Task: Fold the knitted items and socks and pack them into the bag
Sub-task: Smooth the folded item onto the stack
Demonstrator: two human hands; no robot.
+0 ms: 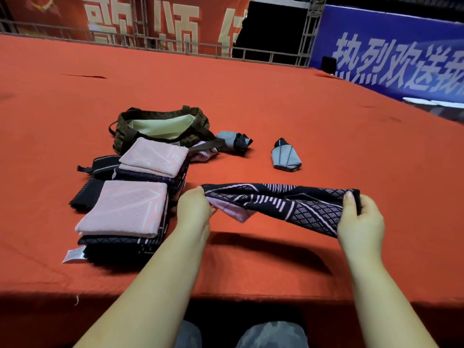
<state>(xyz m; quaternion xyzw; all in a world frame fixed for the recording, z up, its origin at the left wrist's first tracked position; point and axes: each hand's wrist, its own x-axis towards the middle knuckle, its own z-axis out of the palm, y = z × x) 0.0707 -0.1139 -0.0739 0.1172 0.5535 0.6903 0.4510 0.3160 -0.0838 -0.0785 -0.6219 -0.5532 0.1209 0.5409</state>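
A dark navy knitted piece with pink patterns (pixel 283 204) hangs stretched above the red table between my hands. My left hand (pixel 194 209) pinches its left end, where a pink inner layer shows. My right hand (pixel 359 214) grips its right end. To the left lie two stacks of folded pink and dark knits, the near stack (pixel 123 214) and the far stack (pixel 154 159). Behind them stands an open leopard-print bag (pixel 160 126) with a cream lining. Two grey-and-black folded socks, one (pixel 233 140) beside the bag and one (pixel 286 155) further right, rest on the table.
The red cloth-covered table (pixel 251 96) stretches far back to a metal railing (pixel 175 46) and banners. A dark strap pouch (pixel 100 164) lies left of the far stack. The table's front edge (pixel 226 297) runs just above my knees.
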